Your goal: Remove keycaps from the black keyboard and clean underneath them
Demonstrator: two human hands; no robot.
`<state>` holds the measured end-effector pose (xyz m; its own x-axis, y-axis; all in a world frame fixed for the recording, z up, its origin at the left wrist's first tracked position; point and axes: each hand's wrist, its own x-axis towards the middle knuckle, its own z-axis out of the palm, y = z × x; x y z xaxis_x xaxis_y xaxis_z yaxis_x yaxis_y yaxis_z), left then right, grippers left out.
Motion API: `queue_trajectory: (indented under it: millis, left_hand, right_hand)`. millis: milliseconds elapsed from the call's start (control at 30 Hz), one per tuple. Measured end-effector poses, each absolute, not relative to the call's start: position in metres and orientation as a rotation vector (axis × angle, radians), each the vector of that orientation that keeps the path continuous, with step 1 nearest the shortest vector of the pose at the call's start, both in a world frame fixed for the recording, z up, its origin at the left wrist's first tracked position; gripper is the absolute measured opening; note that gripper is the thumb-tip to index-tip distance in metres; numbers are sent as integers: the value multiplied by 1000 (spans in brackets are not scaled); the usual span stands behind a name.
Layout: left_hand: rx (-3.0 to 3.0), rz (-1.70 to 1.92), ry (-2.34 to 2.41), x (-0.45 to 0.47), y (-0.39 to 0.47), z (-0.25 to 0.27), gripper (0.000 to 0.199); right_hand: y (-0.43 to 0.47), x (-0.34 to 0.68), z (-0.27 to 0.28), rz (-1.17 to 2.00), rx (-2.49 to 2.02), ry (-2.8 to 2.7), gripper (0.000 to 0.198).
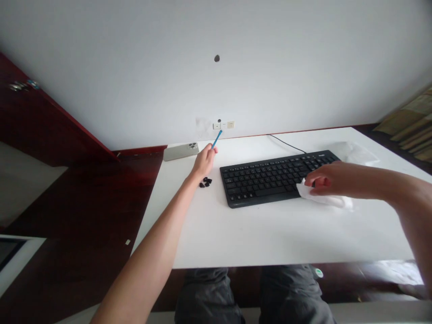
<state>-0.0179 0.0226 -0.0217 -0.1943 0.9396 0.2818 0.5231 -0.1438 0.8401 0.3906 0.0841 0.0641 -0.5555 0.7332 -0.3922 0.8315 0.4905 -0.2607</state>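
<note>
My left hand (204, 161) is closed round a thin blue stick (216, 139), which points up and away toward the wall. The kind of stick is too small to make out. Just below that wrist, several small black keycaps (205, 182) lie in a loose group on the white table. A black keyboard (263, 180) lies at a slight slant between my hands. Over its right end, the fingers of my right hand (326, 180) are bent and pinch a white tissue (326, 198). The tissue touches the keyboard's front right part and spreads onto the table. My right hand covers some keys there.
A phone (180, 151) lies face down at the table's back left corner. Behind the keyboard, its cable (286, 143) runs to the back edge. A crumpled clear plastic wrapper (354, 153) lies at the back right. Wall sockets (223, 125) sit just above the white table (249, 238).
</note>
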Motion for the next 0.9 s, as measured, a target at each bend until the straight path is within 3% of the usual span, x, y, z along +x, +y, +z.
queue_trajectory:
  millis: [167,367,467,533,667,800,900]
  left_hand:
    - [1948,1224,1642,-1,8,-7,29]
    - [2149,1141,1670,12,-2,7,28]
    - [2236,1079,1674,16,-2,4,27]
    - [2290,1058,1622,20,-2,2,25]
    - [2301,1053,1492,25,-5,5,21]
    - [2125,1066,1584,16,-7,11,32]
    - [2075,1062,1646,6,-4,10,33]
  right_hand:
    - [91,358,77,-591,1429,2741,32]
    - [85,258,55,-1393,1109,3082,69]
    - [79,232,30,-1803,961,3100,56]
    - [72,229,19,-1874,1003,3145,41]
    - [56,239,18,-1728,1184,3277,33]
    - [48,247,38,-1030,1209,3538,30]
    - [55,261,51,-692,1236,3449,34]
